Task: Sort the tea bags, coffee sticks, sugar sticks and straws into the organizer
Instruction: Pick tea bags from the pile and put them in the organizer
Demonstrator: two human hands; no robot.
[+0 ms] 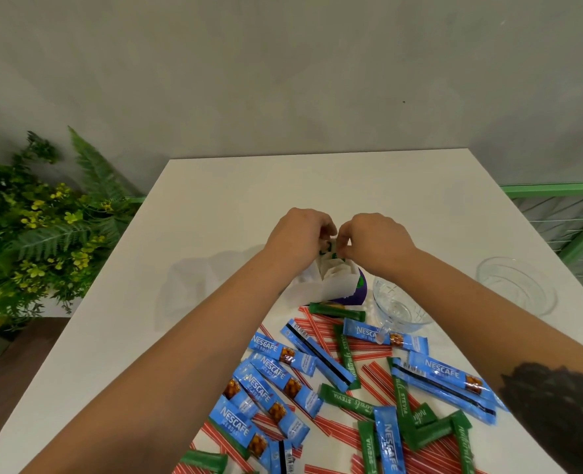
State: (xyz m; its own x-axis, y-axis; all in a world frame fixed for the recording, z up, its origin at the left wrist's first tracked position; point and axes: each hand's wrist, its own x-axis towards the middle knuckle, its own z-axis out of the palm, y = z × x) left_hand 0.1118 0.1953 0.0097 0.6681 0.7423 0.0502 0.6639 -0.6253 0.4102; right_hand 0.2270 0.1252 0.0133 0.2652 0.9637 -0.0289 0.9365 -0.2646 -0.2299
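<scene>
The fingers [331, 234] of both hands are curled together, pinching the top of a white tea-bag bundle [331, 278] with green print, held above the middle of the white tabletop [214, 186]. The left hand [300, 234] and right hand [377, 242] meet over it, hiding its upper part. Nearer the person, red-striped straws [331, 336] spread widest across the tabletop, overlain by blue Nescafe coffee sticks [283, 352] and green stevia sugar sticks [346, 403]. A glass bowl [517, 285] sits far right; a smaller glass cup [399, 307] stands just beside the bundle.
</scene>
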